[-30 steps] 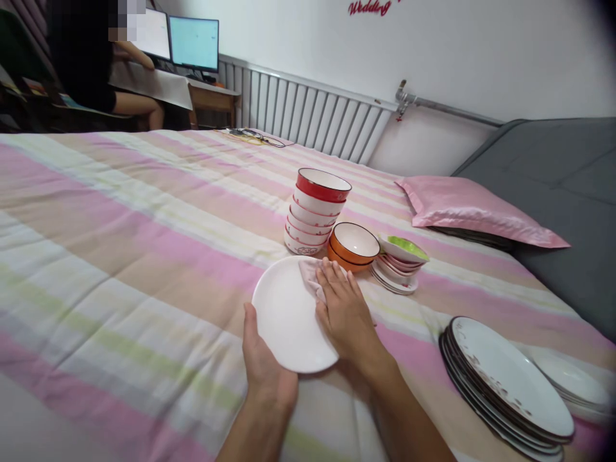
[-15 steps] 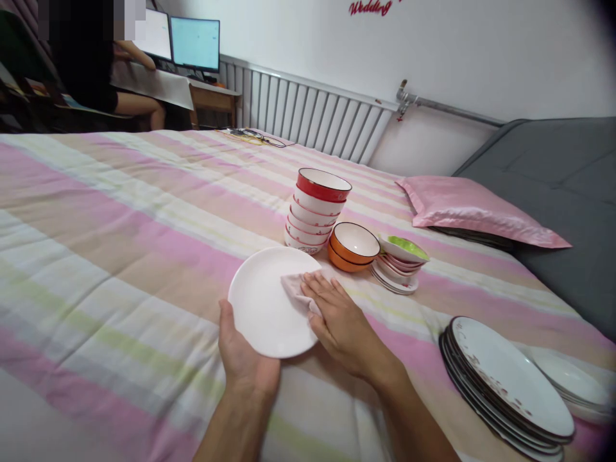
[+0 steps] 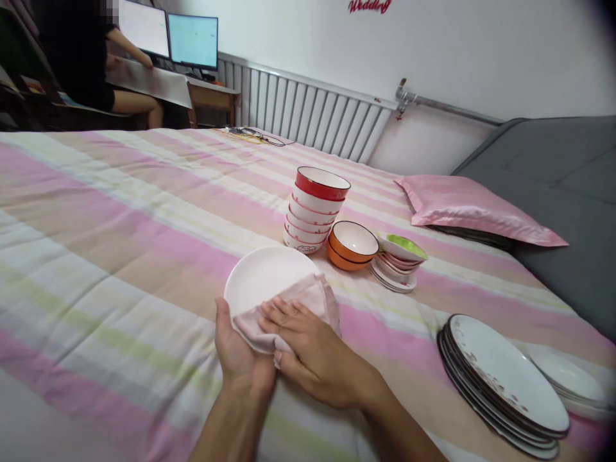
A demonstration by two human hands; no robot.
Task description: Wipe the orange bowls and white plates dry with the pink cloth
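Observation:
A round white plate (image 3: 262, 276) is held over the bed by my left hand (image 3: 243, 359), thumb along its left rim and the other fingers hidden beneath. My right hand (image 3: 308, 353) presses a pale pink cloth (image 3: 308, 295) flat against the lower right of the plate, fingers together on top of it. The cloth covers much of the plate's right side and hangs past the rim. Just beyond the plate stands a tall stack of white bowls (image 3: 308, 224) with a red one on top. Beside it sit two orange bowls (image 3: 351, 247).
Small dishes (image 3: 402, 253), one green inside, are stacked right of the orange bowls. At lower right lie stacked oval plates (image 3: 505, 378) and white dishes (image 3: 568, 372). A pink pillow (image 3: 471, 205) rests by the grey headboard (image 3: 548, 167). A person (image 3: 72, 58) sits at a desk.
My right hand has slid left and down across the plate. The cloth is now spread wider over the plate. My left hand keeps its hold.

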